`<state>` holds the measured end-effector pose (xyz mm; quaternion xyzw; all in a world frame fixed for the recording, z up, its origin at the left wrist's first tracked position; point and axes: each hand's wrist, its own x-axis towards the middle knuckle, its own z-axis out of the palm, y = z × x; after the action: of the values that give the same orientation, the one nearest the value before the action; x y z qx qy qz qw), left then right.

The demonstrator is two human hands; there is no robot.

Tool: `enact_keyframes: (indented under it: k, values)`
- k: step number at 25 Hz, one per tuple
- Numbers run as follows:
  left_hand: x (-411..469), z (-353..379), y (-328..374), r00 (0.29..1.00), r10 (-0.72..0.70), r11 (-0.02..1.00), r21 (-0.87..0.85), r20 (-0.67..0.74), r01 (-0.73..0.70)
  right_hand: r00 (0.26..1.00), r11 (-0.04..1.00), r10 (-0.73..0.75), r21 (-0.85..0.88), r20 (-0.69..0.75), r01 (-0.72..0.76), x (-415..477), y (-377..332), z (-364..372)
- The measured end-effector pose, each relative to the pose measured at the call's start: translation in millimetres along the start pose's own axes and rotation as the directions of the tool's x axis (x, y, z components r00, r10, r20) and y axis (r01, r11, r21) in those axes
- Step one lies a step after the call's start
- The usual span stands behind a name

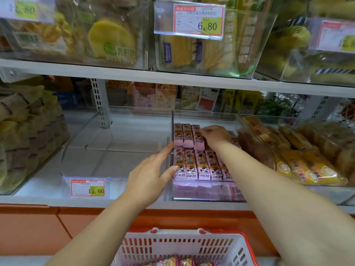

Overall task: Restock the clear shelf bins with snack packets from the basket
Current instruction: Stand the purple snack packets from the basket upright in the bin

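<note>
Pink and orange snack packets (196,166) lie in two rows inside a clear bin (203,192) on the middle shelf. My left hand (151,175) has straight fingers against the bin's left wall, thumb near the front packets. My right hand (215,135) reaches into the bin, its fingers curled over the back row of packets (187,137). The white and red basket (180,246) stands below at the bottom edge, with a few colourful packets (176,263) showing in it.
Left of the pink bin stands a clear bin (115,143) with a 15.60 price tag (87,187). Yellow packets (299,166) fill the bin to the right. Greenish packets (28,131) are piled at far left. The upper shelf (172,79) carries clear bins of yellow snacks.
</note>
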<state>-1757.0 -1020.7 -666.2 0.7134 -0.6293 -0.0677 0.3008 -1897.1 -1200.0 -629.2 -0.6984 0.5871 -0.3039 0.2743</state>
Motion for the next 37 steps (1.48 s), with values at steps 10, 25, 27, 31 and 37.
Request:
enact_keyframes:
  k: [10,25,27,31,37]
  values:
    - [-138,49,-53,0.993,0.005,1.0,0.024,-0.114,-0.002,0.921,0.783,-0.065,0.552,-0.385,0.286,-197,58,13]
    - [-235,174,-139,0.498,-0.675,0.698,0.69,0.545,0.19,0.617,0.954,0.296,-0.201,0.729,-0.22,-283,222,131]
    - [-236,175,-136,0.582,-0.633,0.675,0.732,0.511,0.092,0.618,0.953,0.301,-0.202,0.726,-0.226,-285,224,130]
    - [-241,178,-132,0.646,-0.57,0.665,0.747,0.508,0.0,0.618,0.953,0.297,-0.188,0.728,-0.238,-291,227,131]
    - [-245,174,-139,0.6,-0.596,0.737,0.66,0.533,0.147,0.61,0.952,0.291,-0.161,0.737,-0.259,-300,226,127]
